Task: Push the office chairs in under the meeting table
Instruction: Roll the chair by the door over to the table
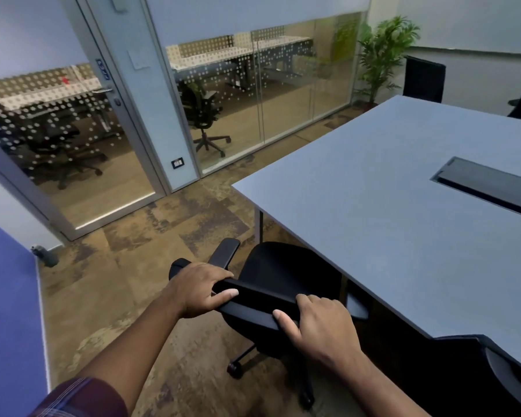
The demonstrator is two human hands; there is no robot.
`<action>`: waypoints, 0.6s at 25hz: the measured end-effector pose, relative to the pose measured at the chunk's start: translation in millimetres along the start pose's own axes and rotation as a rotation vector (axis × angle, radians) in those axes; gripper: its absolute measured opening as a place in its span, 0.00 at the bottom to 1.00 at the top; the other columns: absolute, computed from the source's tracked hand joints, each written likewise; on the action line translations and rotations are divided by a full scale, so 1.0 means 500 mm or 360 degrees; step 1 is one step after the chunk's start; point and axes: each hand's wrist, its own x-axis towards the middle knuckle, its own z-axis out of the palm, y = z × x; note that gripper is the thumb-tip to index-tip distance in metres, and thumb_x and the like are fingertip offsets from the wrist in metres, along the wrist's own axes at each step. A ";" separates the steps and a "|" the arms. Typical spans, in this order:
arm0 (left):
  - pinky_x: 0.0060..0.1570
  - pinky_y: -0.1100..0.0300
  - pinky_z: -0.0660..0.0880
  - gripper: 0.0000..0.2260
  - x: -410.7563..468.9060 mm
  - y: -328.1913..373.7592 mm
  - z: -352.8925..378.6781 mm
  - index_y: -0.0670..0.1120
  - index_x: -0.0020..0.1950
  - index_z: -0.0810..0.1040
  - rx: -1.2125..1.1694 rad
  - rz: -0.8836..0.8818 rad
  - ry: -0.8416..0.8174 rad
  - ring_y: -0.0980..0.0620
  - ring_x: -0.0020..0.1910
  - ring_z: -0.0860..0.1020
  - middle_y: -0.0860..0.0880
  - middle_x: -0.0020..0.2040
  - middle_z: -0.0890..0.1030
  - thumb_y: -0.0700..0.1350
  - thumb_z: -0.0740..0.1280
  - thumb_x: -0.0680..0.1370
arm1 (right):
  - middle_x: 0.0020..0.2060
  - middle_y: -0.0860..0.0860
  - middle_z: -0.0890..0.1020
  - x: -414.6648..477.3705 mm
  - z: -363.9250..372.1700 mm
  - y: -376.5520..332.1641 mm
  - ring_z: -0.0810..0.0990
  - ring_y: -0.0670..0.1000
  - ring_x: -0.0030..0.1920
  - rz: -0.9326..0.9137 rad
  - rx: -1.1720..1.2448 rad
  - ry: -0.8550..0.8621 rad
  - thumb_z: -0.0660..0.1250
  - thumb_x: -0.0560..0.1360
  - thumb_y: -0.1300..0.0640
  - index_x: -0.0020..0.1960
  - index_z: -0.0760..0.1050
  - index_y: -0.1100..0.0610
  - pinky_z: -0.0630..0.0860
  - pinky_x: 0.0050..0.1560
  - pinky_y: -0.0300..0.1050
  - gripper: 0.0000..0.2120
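Two hands grip our black office chair [278,275] by its backrest top: left hand [200,288] and right hand [319,320] both wrapped around the edge. Its seat sits partly beneath the grey meeting table [388,206], near the corner. We cannot read the blue label on the glass door [103,70].

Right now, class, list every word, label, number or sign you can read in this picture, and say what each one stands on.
None can be read with certainty.
Blue sign on the glass door frame: white characters, too blurred to read.
Pale notice on the partition post: too small and faint to read.
Wall socket plate: no legible marking.
Office chair and meeting table: no text visible.
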 end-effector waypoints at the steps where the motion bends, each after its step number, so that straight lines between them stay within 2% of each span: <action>1: 0.55 0.47 0.77 0.36 0.018 -0.007 -0.003 0.51 0.61 0.84 -0.0007 0.0040 0.0008 0.51 0.55 0.82 0.54 0.56 0.87 0.75 0.47 0.82 | 0.31 0.46 0.71 0.006 -0.001 -0.002 0.70 0.48 0.32 0.0040 0.0000 -0.0001 0.43 0.80 0.23 0.39 0.69 0.48 0.66 0.37 0.47 0.33; 6: 0.55 0.46 0.77 0.37 0.119 -0.055 -0.007 0.50 0.59 0.84 -0.0004 0.0199 -0.0022 0.50 0.53 0.82 0.53 0.55 0.87 0.76 0.46 0.83 | 0.34 0.46 0.74 0.053 -0.006 -0.015 0.70 0.48 0.34 0.0248 -0.0018 0.0004 0.43 0.79 0.23 0.41 0.70 0.48 0.65 0.39 0.48 0.33; 11: 0.56 0.46 0.78 0.36 0.216 -0.096 -0.004 0.51 0.61 0.84 0.0002 0.0365 0.0013 0.51 0.55 0.83 0.54 0.56 0.87 0.75 0.47 0.83 | 0.32 0.46 0.73 0.102 0.007 -0.017 0.67 0.48 0.32 0.0389 -0.0066 0.0056 0.45 0.79 0.23 0.40 0.70 0.48 0.62 0.37 0.48 0.32; 15: 0.58 0.50 0.77 0.35 0.288 -0.125 0.001 0.53 0.67 0.84 0.0002 0.0460 0.0003 0.52 0.58 0.83 0.56 0.60 0.87 0.75 0.49 0.83 | 0.35 0.47 0.77 0.142 0.024 -0.008 0.76 0.49 0.37 0.0491 -0.0103 0.0092 0.45 0.79 0.23 0.43 0.74 0.49 0.65 0.37 0.49 0.34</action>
